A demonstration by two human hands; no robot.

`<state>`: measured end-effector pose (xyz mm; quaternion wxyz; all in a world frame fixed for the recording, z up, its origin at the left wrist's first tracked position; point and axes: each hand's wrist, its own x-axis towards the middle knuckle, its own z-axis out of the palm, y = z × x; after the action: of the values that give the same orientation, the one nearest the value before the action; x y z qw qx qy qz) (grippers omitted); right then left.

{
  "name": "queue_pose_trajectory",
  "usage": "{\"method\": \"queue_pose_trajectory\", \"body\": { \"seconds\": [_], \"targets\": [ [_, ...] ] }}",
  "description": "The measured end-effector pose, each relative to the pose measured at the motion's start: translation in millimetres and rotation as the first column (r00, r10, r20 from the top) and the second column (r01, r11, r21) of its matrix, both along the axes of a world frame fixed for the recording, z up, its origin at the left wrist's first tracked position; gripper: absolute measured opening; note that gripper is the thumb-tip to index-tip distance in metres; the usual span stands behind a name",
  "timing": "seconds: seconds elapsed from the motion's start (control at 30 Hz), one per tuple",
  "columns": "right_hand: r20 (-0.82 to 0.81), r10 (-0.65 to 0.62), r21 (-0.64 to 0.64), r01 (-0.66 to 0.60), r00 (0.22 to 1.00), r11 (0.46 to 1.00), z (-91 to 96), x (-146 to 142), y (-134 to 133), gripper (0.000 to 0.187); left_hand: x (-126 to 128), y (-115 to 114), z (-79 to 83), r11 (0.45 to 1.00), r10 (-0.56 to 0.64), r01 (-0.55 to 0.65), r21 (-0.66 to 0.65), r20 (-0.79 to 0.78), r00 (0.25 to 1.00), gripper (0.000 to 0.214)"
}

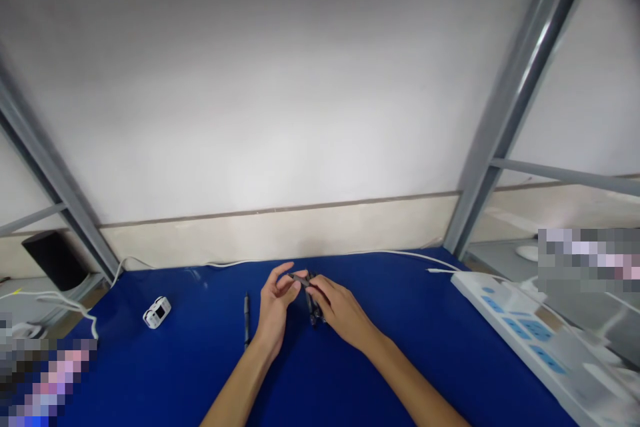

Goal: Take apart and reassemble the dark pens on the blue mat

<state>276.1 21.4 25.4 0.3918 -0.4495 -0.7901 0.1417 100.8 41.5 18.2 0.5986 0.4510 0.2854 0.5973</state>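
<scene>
Over the middle of the blue table my two hands meet at a dark pen (pixel 300 279). My right hand (pixel 340 303) pinches it between thumb and fingers, and its tip points left. The thumb and fingers of my left hand (pixel 276 303) close around the tip end. Beneath my right hand lie several more dark pens (pixel 311 312), bunched together and partly covered by it. Left of my left hand a single dark pen (pixel 247 317) lies lengthwise, its near end close to my wrist.
A small white device with a dark screen (pixel 157 313) sits on the blue table (pixel 200 373) at left. A white power strip (pixel 520 333) runs along the right edge. White cables (pixel 240 262) trail along the back by the wall. Grey metal posts (pixel 505 113) stand at both sides.
</scene>
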Motion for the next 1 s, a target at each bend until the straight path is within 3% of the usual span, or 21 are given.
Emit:
{"method": "queue_pose_trajectory", "body": {
  "seconds": [0.07, 0.2, 0.37, 0.53, 0.7, 0.87, 1.0],
  "targets": [
    [0.002, 0.005, -0.001, -0.005, 1.000, 1.000, 0.3, -0.2, -0.1, 0.026, -0.1, 0.6, 0.1, 1.000, 0.007, -0.007, -0.004, 0.033, 0.999, 0.067],
    [-0.017, 0.005, -0.033, -0.006, 1.000, 0.999, -1.3, -0.4, -0.9, 0.020, -0.7, 2.8, -1.6, 0.996, 0.079, -0.081, -0.046, -0.038, 0.996, 0.049],
    [-0.067, -0.004, -0.058, 0.000, 0.998, 0.998, -5.8, -0.2, 1.6, 0.019, 0.4, 1.7, 1.4, 1.000, -0.013, 0.016, -0.025, 0.115, 0.993, 0.063],
    [-0.051, 0.012, -0.041, -0.014, 0.999, 0.999, -3.7, 0.8, 2.8, 0.023, 1.2, 2.1, -2.1, 0.992, 0.103, -0.099, -0.077, 0.044, 0.994, 0.041],
    [-0.101, 0.007, -0.052, -0.012, 0.995, 0.999, -1.8, 1.3, 4.2, 0.030, -2.1, 3.8, -4.2, 0.990, 0.088, -0.082, -0.111, 0.055, 0.995, 0.040],
    [-0.241, 0.018, -0.110, -0.046, 0.970, 0.993, -5.0, -1.0, 6.3, 0.022, -1.4, 2.7, -0.7, 0.991, 0.111, -0.107, -0.079, 0.054, 0.992, 0.039],
    [-0.401, 0.038, -0.204, -0.129, 0.915, 0.970, -2.2, -2.4, 7.2, 0.039, -6.5, 0.4, 7.2, 0.997, 0.062, -0.061, -0.046, 0.025, 0.998, 0.039]
  ]
}}
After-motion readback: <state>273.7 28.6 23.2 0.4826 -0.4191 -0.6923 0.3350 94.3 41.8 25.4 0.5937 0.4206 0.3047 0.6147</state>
